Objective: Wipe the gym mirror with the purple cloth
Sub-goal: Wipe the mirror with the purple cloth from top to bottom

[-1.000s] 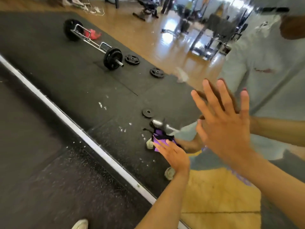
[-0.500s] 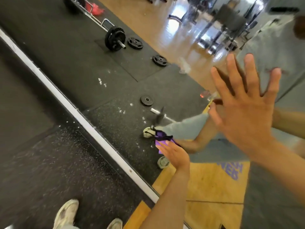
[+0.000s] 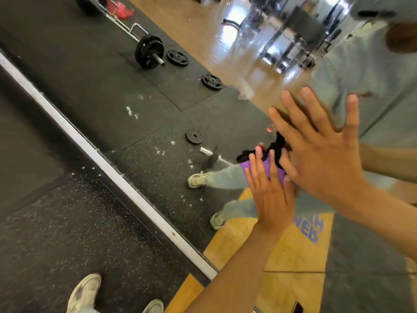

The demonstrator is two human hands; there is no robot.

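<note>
The gym mirror [image 3: 158,105] fills most of the view, with a white strip [image 3: 112,172] along its lower edge. My left hand [image 3: 270,195] lies flat on the glass, its straight fingers pressing the purple cloth [image 3: 275,171] against it. A black part of the cloth sticks out above the fingertips. My right hand [image 3: 322,152] rests flat on the mirror just right of the cloth, fingers spread and holding nothing. Both hands' reflections are mostly hidden behind them.
White specks and droplets dot the glass left of the cloth. The mirror reflects a barbell [image 3: 149,51], loose weight plates [image 3: 212,82] and gym machines. My shoes [image 3: 84,294] stand on speckled rubber flooring in front of the mirror's base.
My left hand has slid the cloth up and to the right along the glass, close to my right hand. The right hand stays flat on the mirror.
</note>
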